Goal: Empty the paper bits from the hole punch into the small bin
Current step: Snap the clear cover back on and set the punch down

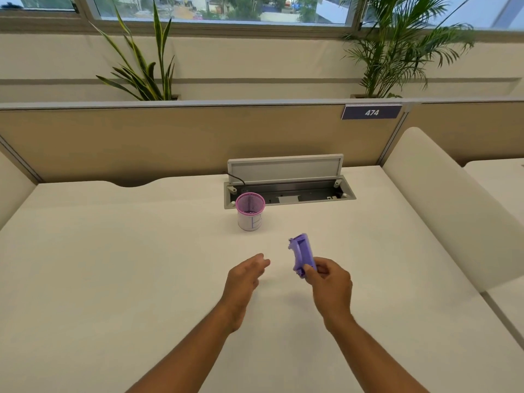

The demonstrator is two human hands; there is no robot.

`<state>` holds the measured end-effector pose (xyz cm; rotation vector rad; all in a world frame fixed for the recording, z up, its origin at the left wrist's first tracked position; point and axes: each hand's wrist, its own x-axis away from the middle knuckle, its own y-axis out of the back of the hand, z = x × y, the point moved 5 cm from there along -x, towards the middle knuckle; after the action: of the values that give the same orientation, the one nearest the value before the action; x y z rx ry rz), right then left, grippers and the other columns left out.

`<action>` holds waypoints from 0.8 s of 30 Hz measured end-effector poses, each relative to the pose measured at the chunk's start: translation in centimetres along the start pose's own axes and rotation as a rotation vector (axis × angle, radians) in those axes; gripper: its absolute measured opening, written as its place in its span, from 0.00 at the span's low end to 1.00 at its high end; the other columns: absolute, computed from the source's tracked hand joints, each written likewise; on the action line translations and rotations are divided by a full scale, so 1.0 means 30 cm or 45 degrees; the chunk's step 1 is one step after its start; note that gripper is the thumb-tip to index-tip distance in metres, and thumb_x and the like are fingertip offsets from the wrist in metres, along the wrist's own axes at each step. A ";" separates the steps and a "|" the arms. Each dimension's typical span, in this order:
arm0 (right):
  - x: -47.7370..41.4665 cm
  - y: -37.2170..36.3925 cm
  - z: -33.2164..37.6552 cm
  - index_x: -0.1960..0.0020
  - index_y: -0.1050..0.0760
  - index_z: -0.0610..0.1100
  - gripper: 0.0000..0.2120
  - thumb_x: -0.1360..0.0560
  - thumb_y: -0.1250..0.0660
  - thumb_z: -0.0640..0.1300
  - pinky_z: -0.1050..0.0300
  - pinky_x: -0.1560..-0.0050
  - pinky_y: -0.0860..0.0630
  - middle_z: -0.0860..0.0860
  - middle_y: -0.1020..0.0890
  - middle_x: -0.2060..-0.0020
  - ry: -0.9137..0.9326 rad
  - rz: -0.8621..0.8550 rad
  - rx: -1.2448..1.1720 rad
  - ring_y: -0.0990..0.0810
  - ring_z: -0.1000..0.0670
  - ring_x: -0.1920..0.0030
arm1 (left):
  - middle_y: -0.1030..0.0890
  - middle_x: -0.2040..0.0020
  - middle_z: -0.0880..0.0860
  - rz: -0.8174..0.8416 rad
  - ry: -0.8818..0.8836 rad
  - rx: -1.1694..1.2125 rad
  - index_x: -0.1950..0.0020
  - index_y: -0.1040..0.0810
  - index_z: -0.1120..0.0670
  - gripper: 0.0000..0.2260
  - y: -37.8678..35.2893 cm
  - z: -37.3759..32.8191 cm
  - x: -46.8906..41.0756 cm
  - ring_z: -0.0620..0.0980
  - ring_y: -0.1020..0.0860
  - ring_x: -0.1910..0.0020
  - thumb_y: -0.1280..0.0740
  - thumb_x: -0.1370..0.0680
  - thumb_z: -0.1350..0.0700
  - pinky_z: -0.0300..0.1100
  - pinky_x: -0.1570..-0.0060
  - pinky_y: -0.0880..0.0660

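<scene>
My right hand (329, 282) grips the near end of a small purple hole punch (302, 252), held tilted above the white desk with its far end pointing away from me. To its left my left hand (246, 275) hovers empty, fingers loosely curled and apart, a short gap from the punch. The small bin (250, 211), a pink mesh cup with white paper around its lower part, stands upright on the desk beyond both hands. Something dark lies at its bottom; I cannot tell what.
An open cable tray (289, 191) with its lid raised sits in the desk right behind the bin, a black cable running into it. A tan partition (170, 137) closes the back. A white curved divider (442, 199) borders the right side.
</scene>
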<state>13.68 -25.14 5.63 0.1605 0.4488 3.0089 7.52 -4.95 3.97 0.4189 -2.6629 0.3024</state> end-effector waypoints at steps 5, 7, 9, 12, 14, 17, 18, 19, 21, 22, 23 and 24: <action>-0.100 0.038 -0.144 0.52 0.16 0.47 0.03 0.24 0.26 0.40 0.43 0.47 0.15 0.48 0.11 0.59 -0.274 -0.045 -0.108 0.11 0.47 0.60 | 0.22 0.27 0.47 -0.156 -0.150 -0.498 0.26 0.24 0.48 0.21 0.130 0.064 -0.051 0.46 0.26 0.28 0.29 0.19 0.51 0.45 0.26 0.32; -0.126 0.039 -0.184 0.51 0.16 0.44 0.03 0.23 0.27 0.38 0.43 0.46 0.15 0.45 0.12 0.57 -0.335 -0.048 -0.162 0.11 0.45 0.58 | 0.25 0.23 0.49 -0.211 -0.211 -0.811 0.25 0.26 0.49 0.22 0.178 0.092 -0.078 0.49 0.30 0.24 0.29 0.19 0.51 0.49 0.23 0.35; -0.146 0.036 -0.215 0.51 0.17 0.42 0.03 0.22 0.28 0.36 0.44 0.46 0.15 0.42 0.12 0.55 -0.386 -0.053 -0.208 0.12 0.44 0.56 | 0.29 0.20 0.51 -0.244 -0.248 -1.129 0.22 0.28 0.50 0.25 0.220 0.119 -0.106 0.53 0.35 0.19 0.30 0.19 0.48 0.53 0.19 0.40; -0.167 0.031 -0.251 0.49 0.18 0.38 0.03 0.22 0.28 0.35 0.44 0.46 0.15 0.39 0.13 0.52 -0.453 -0.066 -0.223 0.12 0.41 0.53 | 0.37 0.16 0.51 -0.219 -0.238 -1.394 0.19 0.34 0.48 0.29 0.262 0.162 -0.137 0.53 0.44 0.15 0.33 0.18 0.44 0.50 0.18 0.47; -0.176 0.028 -0.269 0.47 0.18 0.35 0.05 0.22 0.28 0.34 0.44 0.46 0.15 0.38 0.14 0.52 -0.489 -0.065 -0.242 0.13 0.40 0.52 | 0.42 0.14 0.50 -0.178 -0.243 -1.503 0.18 0.36 0.47 0.30 0.270 0.188 -0.149 0.53 0.47 0.14 0.34 0.19 0.41 0.51 0.18 0.48; -0.180 0.031 -0.287 0.46 0.18 0.34 0.05 0.22 0.29 0.34 0.43 0.46 0.15 0.38 0.14 0.51 -0.521 -0.055 -0.226 0.13 0.39 0.51 | 0.46 0.13 0.49 -0.143 -0.245 -1.578 0.17 0.37 0.45 0.32 0.277 0.217 -0.154 0.53 0.51 0.14 0.35 0.20 0.39 0.51 0.17 0.50; -0.180 0.034 -0.290 0.46 0.18 0.35 0.05 0.22 0.28 0.34 0.42 0.46 0.15 0.39 0.14 0.52 -0.528 -0.055 -0.207 0.12 0.40 0.52 | 0.47 0.13 0.49 -0.138 -0.247 -1.590 0.17 0.38 0.45 0.32 0.280 0.224 -0.154 0.53 0.52 0.14 0.35 0.20 0.39 0.51 0.17 0.51; -0.181 0.038 -0.294 0.47 0.18 0.35 0.05 0.22 0.28 0.35 0.43 0.46 0.15 0.40 0.14 0.52 -0.532 -0.059 -0.181 0.12 0.41 0.54 | 0.48 0.13 0.49 -0.135 -0.252 -1.594 0.17 0.38 0.45 0.32 0.281 0.229 -0.154 0.52 0.52 0.14 0.35 0.20 0.40 0.51 0.17 0.52; -0.183 0.046 -0.295 0.48 0.17 0.37 0.05 0.22 0.28 0.37 0.46 0.50 0.14 0.41 0.14 0.55 -0.535 -0.082 -0.114 0.13 0.43 0.60 | 0.49 0.13 0.48 -0.134 -0.266 -1.593 0.17 0.39 0.45 0.32 0.282 0.234 -0.152 0.52 0.53 0.14 0.35 0.20 0.40 0.51 0.17 0.52; -0.183 0.051 -0.292 0.49 0.17 0.38 0.04 0.22 0.27 0.38 0.48 0.55 0.14 0.41 0.14 0.57 -0.534 -0.093 -0.063 0.14 0.43 0.62 | 0.49 0.13 0.48 -0.133 -0.272 -1.595 0.16 0.40 0.45 0.32 0.282 0.235 -0.149 0.52 0.53 0.14 0.35 0.19 0.40 0.51 0.17 0.53; -0.184 0.055 -0.291 0.50 0.16 0.39 0.04 0.23 0.27 0.40 0.52 0.60 0.15 0.41 0.14 0.59 -0.529 -0.098 -0.012 0.15 0.43 0.64 | 0.49 0.13 0.48 -0.132 -0.281 -1.600 0.16 0.40 0.44 0.32 0.282 0.236 -0.148 0.52 0.53 0.14 0.35 0.19 0.40 0.51 0.17 0.53; -0.185 0.058 -0.289 0.52 0.16 0.39 0.04 0.23 0.26 0.41 0.55 0.66 0.18 0.41 0.14 0.60 -0.524 -0.098 0.029 0.16 0.43 0.66 | 0.49 0.13 0.48 -0.129 -0.287 -1.609 0.16 0.40 0.44 0.32 0.282 0.236 -0.145 0.52 0.54 0.14 0.36 0.19 0.40 0.51 0.17 0.53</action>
<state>18.00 -29.90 -2.60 0.7271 0.4319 2.7882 5.78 2.05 -5.46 0.1483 -2.4141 -1.4362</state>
